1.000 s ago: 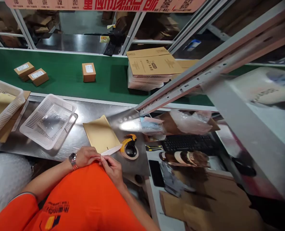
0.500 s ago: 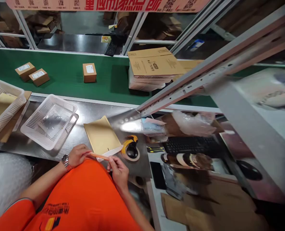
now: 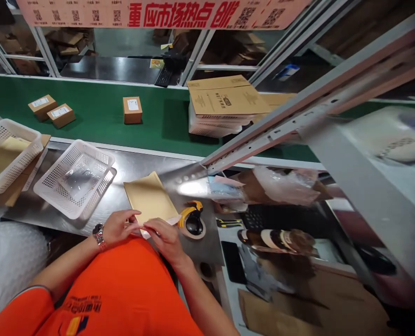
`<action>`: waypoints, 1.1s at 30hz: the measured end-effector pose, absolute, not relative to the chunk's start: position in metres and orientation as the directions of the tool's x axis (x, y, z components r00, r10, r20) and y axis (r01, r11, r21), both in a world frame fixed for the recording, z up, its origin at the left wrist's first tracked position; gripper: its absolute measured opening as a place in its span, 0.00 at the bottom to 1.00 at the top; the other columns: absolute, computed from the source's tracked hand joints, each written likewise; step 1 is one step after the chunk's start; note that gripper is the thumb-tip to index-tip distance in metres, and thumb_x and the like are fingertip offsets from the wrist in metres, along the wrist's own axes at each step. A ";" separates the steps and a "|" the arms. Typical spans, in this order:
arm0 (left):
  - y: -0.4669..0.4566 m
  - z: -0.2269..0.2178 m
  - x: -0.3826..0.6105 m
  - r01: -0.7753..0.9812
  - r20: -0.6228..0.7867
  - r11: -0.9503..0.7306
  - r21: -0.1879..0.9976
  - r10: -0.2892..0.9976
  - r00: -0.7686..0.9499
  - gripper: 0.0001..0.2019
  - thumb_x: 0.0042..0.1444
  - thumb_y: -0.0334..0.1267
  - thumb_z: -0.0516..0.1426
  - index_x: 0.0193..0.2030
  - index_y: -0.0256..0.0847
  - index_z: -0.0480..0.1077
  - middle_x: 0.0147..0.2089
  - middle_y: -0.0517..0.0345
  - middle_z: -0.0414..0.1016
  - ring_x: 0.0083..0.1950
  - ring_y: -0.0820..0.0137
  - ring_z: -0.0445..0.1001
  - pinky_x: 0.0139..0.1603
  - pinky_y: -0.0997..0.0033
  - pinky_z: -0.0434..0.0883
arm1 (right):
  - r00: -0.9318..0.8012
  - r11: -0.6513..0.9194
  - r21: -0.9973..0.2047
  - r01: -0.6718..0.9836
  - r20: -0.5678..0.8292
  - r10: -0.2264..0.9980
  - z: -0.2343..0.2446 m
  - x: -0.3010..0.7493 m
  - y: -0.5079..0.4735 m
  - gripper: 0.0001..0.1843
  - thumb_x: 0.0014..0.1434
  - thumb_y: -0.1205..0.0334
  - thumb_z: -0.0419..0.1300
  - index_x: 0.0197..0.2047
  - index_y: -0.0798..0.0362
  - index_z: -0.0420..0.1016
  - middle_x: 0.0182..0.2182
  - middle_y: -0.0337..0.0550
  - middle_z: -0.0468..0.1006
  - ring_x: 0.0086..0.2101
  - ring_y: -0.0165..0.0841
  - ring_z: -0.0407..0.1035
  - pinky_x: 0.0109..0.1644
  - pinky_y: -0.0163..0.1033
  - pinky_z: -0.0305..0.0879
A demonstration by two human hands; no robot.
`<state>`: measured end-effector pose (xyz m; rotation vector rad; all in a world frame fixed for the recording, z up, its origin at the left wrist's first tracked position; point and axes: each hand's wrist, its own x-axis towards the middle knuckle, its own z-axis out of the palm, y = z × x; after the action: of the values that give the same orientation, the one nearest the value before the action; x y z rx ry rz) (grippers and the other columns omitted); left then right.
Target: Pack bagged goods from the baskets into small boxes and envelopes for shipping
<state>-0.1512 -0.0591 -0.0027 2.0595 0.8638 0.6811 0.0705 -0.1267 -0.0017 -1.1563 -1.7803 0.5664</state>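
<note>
A yellow padded envelope [image 3: 148, 197] lies on the steel worktable [image 3: 133, 163] in front of me. My left hand [image 3: 118, 226], with a wristwatch, rests on the envelope's near end, fingers pressed on its white flap. My right hand [image 3: 165, 237] lies over the same flap from the right, fingers curled down on it. A yellow and black tape dispenser [image 3: 192, 220] sits just right of my right hand.
Two white mesh baskets [image 3: 74, 178] [image 3: 7, 154] stand to the left. Small labelled boxes [image 3: 132, 109] and flat cartons [image 3: 224, 100] ride a green conveyor belt [image 3: 95, 121] behind. A slanted metal rail [image 3: 298, 112] crosses the right. Bubble wrap [image 3: 7, 261] lies lower left.
Half a second ago both hands were pulling an orange strip off the flap between them. Now they have come together and press the flap down on the envelope.
</note>
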 end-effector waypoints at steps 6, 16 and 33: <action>-0.069 0.009 -0.159 0.267 0.204 -0.390 0.881 0.823 0.530 0.14 0.69 0.46 0.62 0.52 0.39 0.82 0.39 0.52 0.86 0.39 0.68 0.83 0.44 0.69 0.80 | -0.051 0.418 -0.813 0.406 0.436 0.898 0.000 0.071 -0.144 0.13 0.70 0.68 0.63 0.51 0.44 0.85 0.36 0.42 0.89 0.35 0.35 0.83 0.39 0.41 0.81; -0.079 0.032 -0.154 0.189 0.352 -0.566 0.802 0.705 0.616 0.12 0.74 0.43 0.58 0.54 0.41 0.81 0.40 0.50 0.86 0.40 0.68 0.83 0.45 0.69 0.80 | -0.002 0.406 -0.791 0.457 0.456 0.890 0.008 0.066 -0.166 0.16 0.69 0.68 0.65 0.55 0.42 0.86 0.40 0.46 0.90 0.39 0.39 0.84 0.43 0.45 0.84; -0.083 0.038 -0.156 0.259 0.359 -0.676 0.690 0.631 0.687 0.16 0.76 0.39 0.52 0.43 0.40 0.81 0.36 0.52 0.80 0.37 0.70 0.78 0.38 0.72 0.75 | -0.081 0.482 -0.729 0.485 0.511 0.855 0.016 0.068 -0.168 0.26 0.68 0.74 0.62 0.62 0.38 0.82 0.39 0.42 0.88 0.37 0.35 0.82 0.39 0.39 0.80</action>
<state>-0.1561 -0.0825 0.0380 2.2844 0.6801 0.7926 0.0680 -0.1683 0.0162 -1.1485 -1.7274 0.4625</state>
